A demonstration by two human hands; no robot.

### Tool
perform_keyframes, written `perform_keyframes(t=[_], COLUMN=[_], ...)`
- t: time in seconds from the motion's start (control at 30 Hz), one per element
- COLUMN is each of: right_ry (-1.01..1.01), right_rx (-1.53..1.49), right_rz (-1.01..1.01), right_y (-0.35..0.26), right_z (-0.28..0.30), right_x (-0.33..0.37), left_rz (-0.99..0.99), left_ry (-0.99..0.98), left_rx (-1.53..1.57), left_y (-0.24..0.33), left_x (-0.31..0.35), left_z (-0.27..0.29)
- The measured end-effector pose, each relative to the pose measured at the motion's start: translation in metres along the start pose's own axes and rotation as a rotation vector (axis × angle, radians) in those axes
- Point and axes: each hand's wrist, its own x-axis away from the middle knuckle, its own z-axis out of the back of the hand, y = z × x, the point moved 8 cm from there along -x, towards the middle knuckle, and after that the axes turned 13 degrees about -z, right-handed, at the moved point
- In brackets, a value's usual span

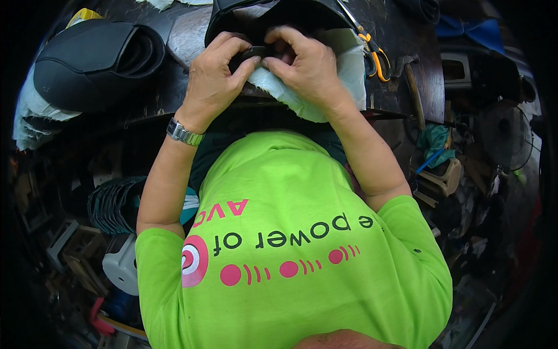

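At the far middle of the table, both my hands work at the near edge of a black, leather-like piece [302, 14]. My left hand [212, 78] has thumb and fingers closed on a small dark strip [253, 52] at that edge. Close beside it, my right hand [311, 64] is curled with thumb and fingers together at the same edge; its fingertips are partly hidden in shadow, so what they grip does not show clearly. Pale, fuzzy-edged fabric [353, 67] lies under my right hand and hangs over the table's edge.
Orange-handled scissors [379, 61] and a wooden-handled hammer [414, 90] lie on the dark table [430, 64] at the right. A rolled black padded piece [87, 67] sits at the left. Right of the table are a fan [504, 135] and a stool [444, 177].
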Motion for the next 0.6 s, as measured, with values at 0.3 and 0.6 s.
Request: perform_keyframes(t=[0.3,0.6], right_ry=[0.201,-0.013], right_rx=[0.058,-0.38], right_rz=[0.083,-0.089], right_y=[-0.008,0.022], right_z=[0.001,-0.001], right_x=[0.01,0.005], left_rz=[-0.049,-0.024], left_ry=[0.015,-0.06], left_rx=[-0.065,-0.043], left_y=[0.005,0.001], left_x=[0.0,0.003], left_z=[0.0,-0.002])
